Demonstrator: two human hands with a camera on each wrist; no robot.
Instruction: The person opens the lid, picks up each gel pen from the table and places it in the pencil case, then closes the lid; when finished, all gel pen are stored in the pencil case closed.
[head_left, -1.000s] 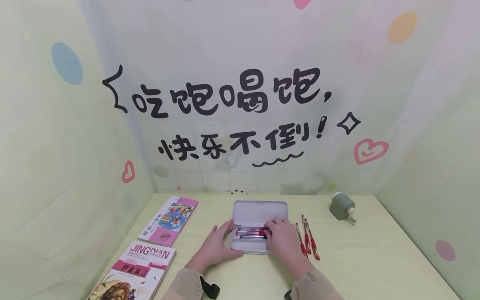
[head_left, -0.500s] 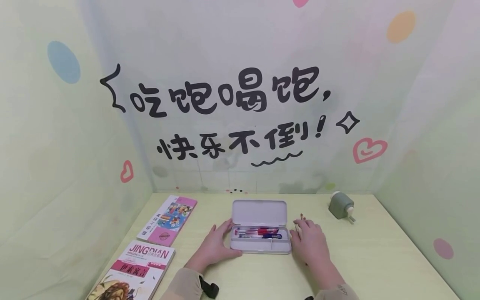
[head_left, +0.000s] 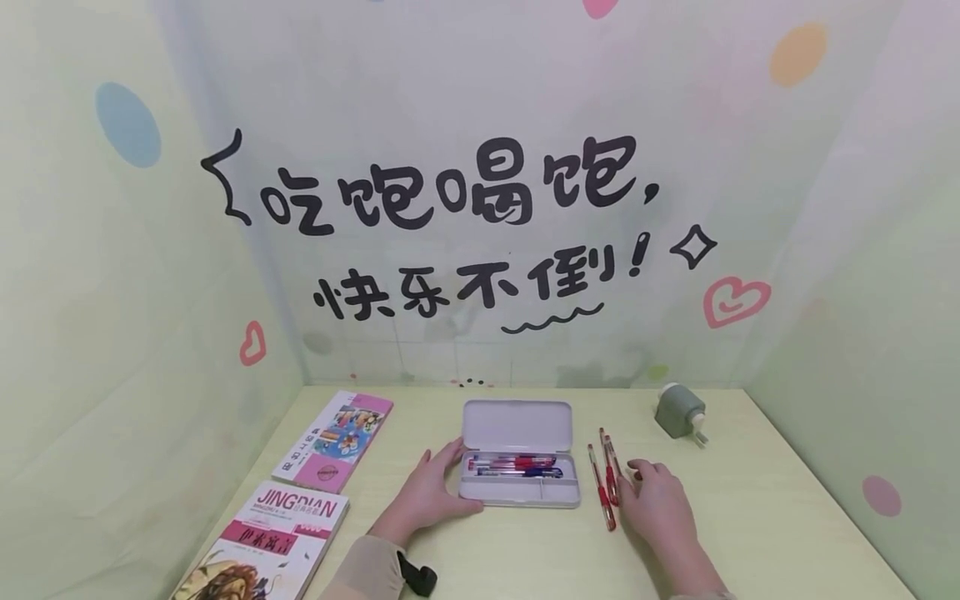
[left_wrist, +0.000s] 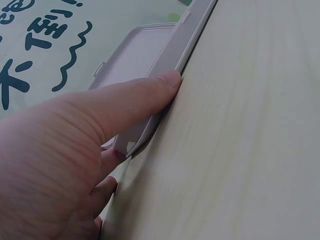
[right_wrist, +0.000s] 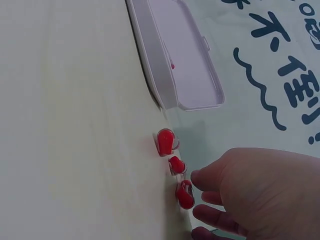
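A pale pencil case [head_left: 517,492] lies with its lid [head_left: 517,425] raised. Several pens [head_left: 517,467] with red and dark blue grips are inside it. My left hand [head_left: 433,490] holds the case's left end; in the left wrist view its thumb [left_wrist: 135,97] lies along the front wall and the other fingers reach round the end. Three red gel pens [head_left: 602,500] lie side by side on the table, right of the case. Just right of them is my right hand [head_left: 660,504], its fingers loosely bent. In the right wrist view, its thumb [right_wrist: 205,176] is close to the pens' red ends.
Two books, a pink one [head_left: 337,442] and one with a lion picture [head_left: 262,542], lie at the table's left. A grey-green pencil sharpener [head_left: 681,411] with a crank stands at the back right. Printed cloth walls [head_left: 480,350] enclose the table.
My right hand left the pencil case and moved right, past the loose red pens, which now lie closer to the case. The left hand stays on the case.
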